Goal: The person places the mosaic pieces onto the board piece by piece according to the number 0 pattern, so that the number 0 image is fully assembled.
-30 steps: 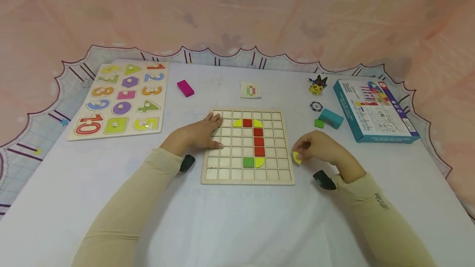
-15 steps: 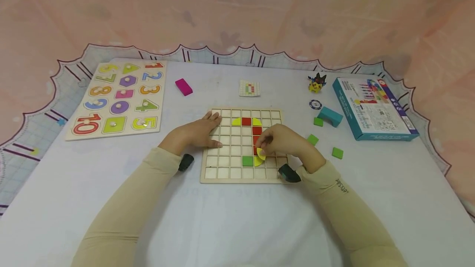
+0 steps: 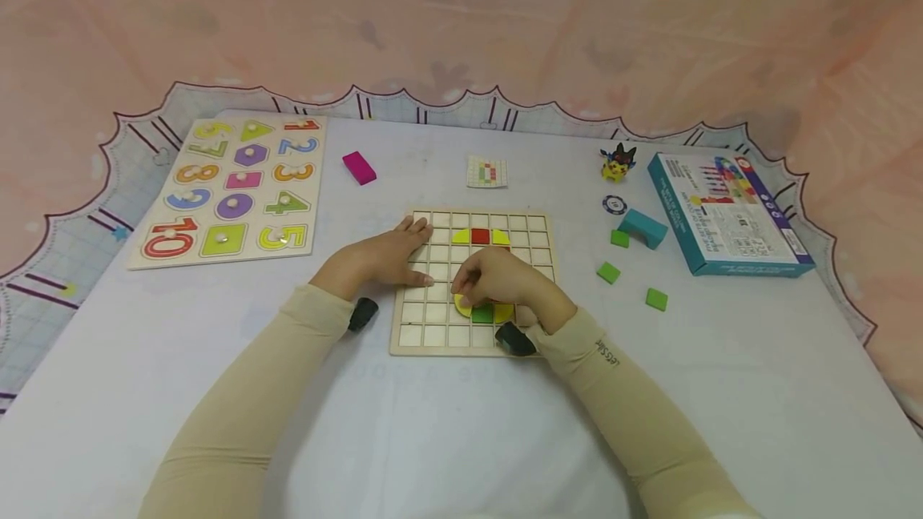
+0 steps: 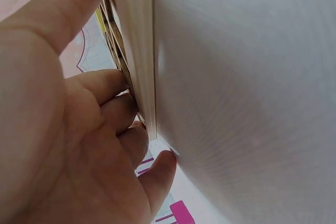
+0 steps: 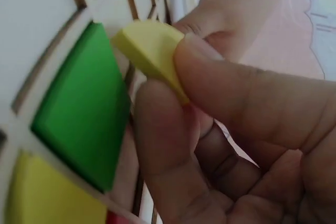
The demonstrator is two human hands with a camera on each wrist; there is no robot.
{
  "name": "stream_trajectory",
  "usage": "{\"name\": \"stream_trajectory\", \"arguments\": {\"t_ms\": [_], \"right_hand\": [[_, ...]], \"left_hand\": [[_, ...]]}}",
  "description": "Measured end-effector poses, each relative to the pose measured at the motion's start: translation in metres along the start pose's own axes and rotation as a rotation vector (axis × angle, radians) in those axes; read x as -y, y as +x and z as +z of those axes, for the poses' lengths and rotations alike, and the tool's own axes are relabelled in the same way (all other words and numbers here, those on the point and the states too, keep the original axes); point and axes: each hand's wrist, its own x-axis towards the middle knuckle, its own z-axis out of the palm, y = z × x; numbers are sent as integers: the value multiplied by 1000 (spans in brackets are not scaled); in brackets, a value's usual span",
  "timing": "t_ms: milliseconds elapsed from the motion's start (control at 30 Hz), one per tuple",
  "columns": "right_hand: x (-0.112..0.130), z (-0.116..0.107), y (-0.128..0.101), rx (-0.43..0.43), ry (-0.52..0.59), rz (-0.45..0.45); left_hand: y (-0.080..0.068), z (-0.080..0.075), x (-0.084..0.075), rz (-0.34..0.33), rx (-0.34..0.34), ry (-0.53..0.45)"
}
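The yellow piece (image 5: 152,51) was a small flat tile with one rounded edge and a matte, pale yellow face, pinched between the thumb and fingers (image 5: 231,93) of the right hand (image 3: 497,279). It sat low over the wooden grid board (image 3: 537,224), just left of the green square tile (image 3: 482,314) in the board's second row from the near edge; whether it already touched the board could not be told. A second yellow rounded tile (image 3: 504,312) lay on the green tile's other side, with red tiles mostly hidden under the hand and a red tile (image 3: 480,236) flanked by two yellow ones in the upper rows. The left hand (image 3: 385,256) lay flat on the board's left part, its fingers straight and pressed down on the wood and its edge. Half a second before, the right hand had held the piece to the right of the green tile, near the red column; a second before, it had been off the board altogether on the desk (image 3: 433,423) to the right. Since then it had crossed leftward, uncovering two green squares (image 3: 608,272) on the desk. Farther out were a teal block (image 3: 644,227), a boxed game (image 3: 724,211), a pink block (image 3: 358,167), a pattern card (image 3: 486,172) and a number puzzle board (image 3: 231,187).
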Motion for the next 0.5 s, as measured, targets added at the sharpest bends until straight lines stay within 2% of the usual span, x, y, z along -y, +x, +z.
{"name": "stream_trajectory", "arguments": {"t_ms": [367,500], "right_hand": [[3,10,3,-11,-153,15],[5,12,1,0,-173,3]], "left_hand": [[-1,-1,0,12,-7,-13],[0,0,1,18,-10,-9]]}}
